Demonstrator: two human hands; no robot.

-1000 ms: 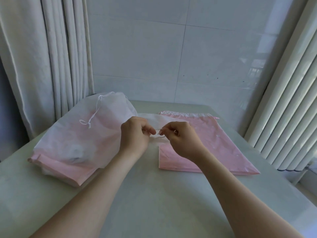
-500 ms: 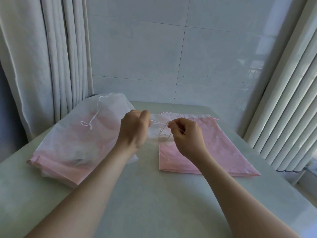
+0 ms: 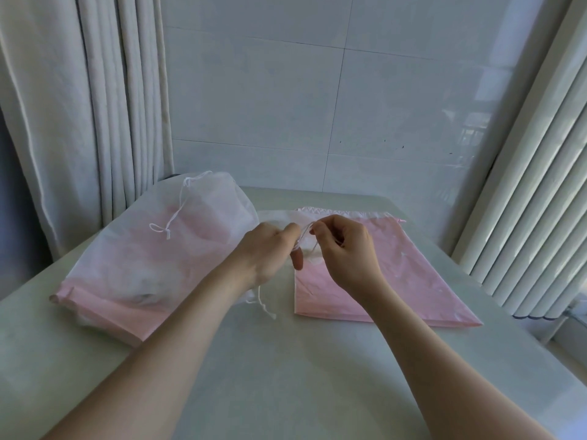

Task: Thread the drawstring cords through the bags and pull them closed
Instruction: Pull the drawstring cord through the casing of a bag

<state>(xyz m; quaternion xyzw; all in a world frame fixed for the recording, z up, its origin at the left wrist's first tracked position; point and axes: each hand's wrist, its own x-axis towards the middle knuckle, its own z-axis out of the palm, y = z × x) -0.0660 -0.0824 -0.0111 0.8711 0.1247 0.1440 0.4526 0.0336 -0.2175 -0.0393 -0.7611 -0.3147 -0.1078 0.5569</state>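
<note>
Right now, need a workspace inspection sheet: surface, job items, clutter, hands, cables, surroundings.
Surface: pale grey tabletop, smooth.
Job's things: stuffed translucent white drawstring bag at left, its cord tied; flat pink plastic bag at right; thin white cord between the hands; loose cord end on the tabletop.
Clutter: nothing seen.
Hands: left hand and right hand both pinch the thin white cord, fingers curled.
Cables: nothing seen.
Surroundings: white curtain left, white tiled wall behind, white vertical slats right.

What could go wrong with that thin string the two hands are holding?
The white cord is thin and only pinched by the left hand and right hand, so it might slip out during a pull. A loose cord end lies by the left wrist and could snag or tangle.
</note>
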